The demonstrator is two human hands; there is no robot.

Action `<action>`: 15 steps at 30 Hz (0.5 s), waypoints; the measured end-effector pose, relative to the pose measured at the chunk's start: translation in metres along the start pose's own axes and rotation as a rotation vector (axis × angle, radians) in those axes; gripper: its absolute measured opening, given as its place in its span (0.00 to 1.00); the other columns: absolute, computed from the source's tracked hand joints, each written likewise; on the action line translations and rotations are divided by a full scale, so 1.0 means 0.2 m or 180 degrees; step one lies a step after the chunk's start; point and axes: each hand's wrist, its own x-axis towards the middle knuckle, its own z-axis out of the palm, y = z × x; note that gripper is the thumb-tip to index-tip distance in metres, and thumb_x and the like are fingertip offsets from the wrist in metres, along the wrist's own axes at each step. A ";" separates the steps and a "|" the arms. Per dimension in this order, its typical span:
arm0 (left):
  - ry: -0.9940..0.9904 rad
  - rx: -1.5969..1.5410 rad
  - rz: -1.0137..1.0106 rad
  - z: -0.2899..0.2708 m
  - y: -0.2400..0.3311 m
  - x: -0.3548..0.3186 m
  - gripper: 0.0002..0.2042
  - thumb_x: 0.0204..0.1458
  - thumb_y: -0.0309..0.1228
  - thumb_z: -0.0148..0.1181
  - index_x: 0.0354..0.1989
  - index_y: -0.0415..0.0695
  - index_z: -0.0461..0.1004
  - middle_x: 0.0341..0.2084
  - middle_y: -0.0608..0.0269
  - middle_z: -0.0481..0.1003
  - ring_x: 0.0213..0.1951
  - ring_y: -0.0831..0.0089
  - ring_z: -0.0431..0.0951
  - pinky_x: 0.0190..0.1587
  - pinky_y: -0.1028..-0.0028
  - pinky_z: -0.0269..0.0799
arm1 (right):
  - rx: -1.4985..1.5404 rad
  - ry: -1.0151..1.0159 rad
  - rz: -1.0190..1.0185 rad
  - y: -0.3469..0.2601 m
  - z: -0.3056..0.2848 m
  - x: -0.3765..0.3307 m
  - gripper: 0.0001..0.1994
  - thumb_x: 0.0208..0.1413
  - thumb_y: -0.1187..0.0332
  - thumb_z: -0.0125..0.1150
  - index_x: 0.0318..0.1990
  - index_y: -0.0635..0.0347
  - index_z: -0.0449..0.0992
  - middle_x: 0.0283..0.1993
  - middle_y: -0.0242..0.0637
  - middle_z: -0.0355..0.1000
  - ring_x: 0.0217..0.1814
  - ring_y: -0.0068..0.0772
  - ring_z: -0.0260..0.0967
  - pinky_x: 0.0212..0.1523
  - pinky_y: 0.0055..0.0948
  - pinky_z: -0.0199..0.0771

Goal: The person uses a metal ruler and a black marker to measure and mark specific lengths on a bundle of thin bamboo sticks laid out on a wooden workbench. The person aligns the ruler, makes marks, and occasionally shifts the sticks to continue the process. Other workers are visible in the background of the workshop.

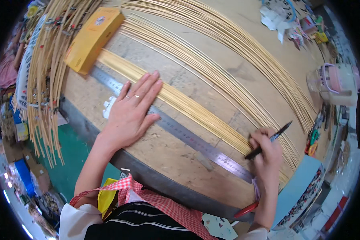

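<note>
My left hand point(134, 108) lies flat, fingers stretched out, across a steel ruler point(184, 136) and onto a row of thin bamboo-like sticks point(204, 116). The sticks lie side by side, roughly along the ruler. Their far left ends meet a yellow box point(93, 40), which also stands at the ruler's far end. In my right hand point(268, 150) is a black marker pen point(284, 129), gripped between the fingers. Its lower tip is down by the near right part of the row. Whether the tip touches a stick I cannot tell.
More thin sticks point(236, 40) lie in two groups farther back. Bundled sticks point(44, 80) hang over the left edge. A pink-lidded jar point(336, 82), green-handled scissors point(314, 138) and a light blue box point(298, 188) stand at the right. A red handle point(247, 209) lies at the front edge.
</note>
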 end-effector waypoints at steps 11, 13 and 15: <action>0.0098 0.0167 0.0093 0.01 0.01 0.02 0.38 0.57 0.42 0.58 0.76 0.46 0.53 0.76 0.58 0.52 0.76 0.57 0.52 0.74 0.48 0.47 | -0.0959 0.0473 -0.0316 0.29 -0.06 0.64 0.07 0.50 0.82 0.58 0.36 0.61 0.73 0.34 0.48 0.72 0.38 0.53 0.72 0.39 0.47 0.70; 0.0086 0.0112 0.0081 0.00 0.01 0.02 0.38 0.58 0.42 0.56 0.77 0.46 0.52 0.76 0.57 0.52 0.76 0.55 0.51 0.75 0.49 0.44 | -0.1227 0.0308 -0.0278 0.33 -0.05 0.66 0.07 0.51 0.82 0.58 0.37 0.60 0.73 0.35 0.49 0.72 0.38 0.55 0.72 0.39 0.49 0.70; 0.0087 0.0123 0.0075 0.00 0.01 0.02 0.39 0.58 0.42 0.56 0.77 0.46 0.52 0.76 0.57 0.52 0.76 0.55 0.51 0.75 0.49 0.44 | -0.1489 0.0137 -0.0244 0.32 -0.06 0.67 0.10 0.51 0.83 0.56 0.39 0.59 0.72 0.35 0.50 0.72 0.39 0.56 0.73 0.39 0.51 0.70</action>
